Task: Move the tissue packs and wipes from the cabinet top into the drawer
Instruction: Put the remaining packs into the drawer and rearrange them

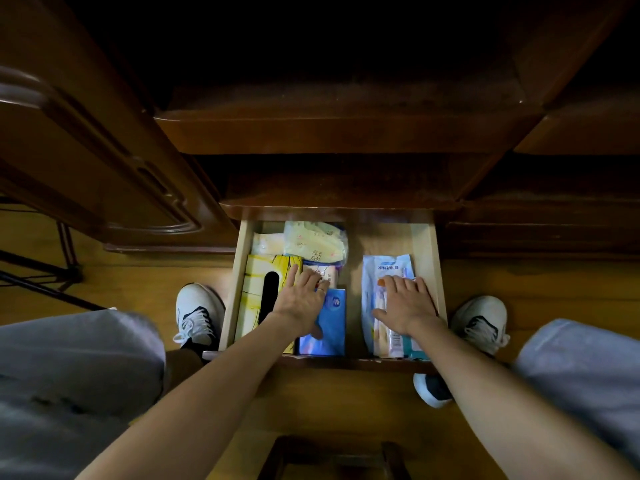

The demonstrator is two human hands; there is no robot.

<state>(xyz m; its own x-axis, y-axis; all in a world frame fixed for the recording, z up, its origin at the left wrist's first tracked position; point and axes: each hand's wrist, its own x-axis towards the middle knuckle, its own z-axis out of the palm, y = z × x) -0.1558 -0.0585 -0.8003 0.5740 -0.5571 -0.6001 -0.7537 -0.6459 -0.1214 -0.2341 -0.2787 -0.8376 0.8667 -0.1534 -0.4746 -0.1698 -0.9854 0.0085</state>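
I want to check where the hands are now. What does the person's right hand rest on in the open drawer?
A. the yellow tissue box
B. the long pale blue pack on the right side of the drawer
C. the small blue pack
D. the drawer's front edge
B: the right hand lies flat, fingers straight, on the long pale blue pack on the right side of the drawer.

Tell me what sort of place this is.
Probably a room in a home: a dark wooden cabinet stands on wood flooring, and its open drawer stores household tissue packs and a yellow tissue box.
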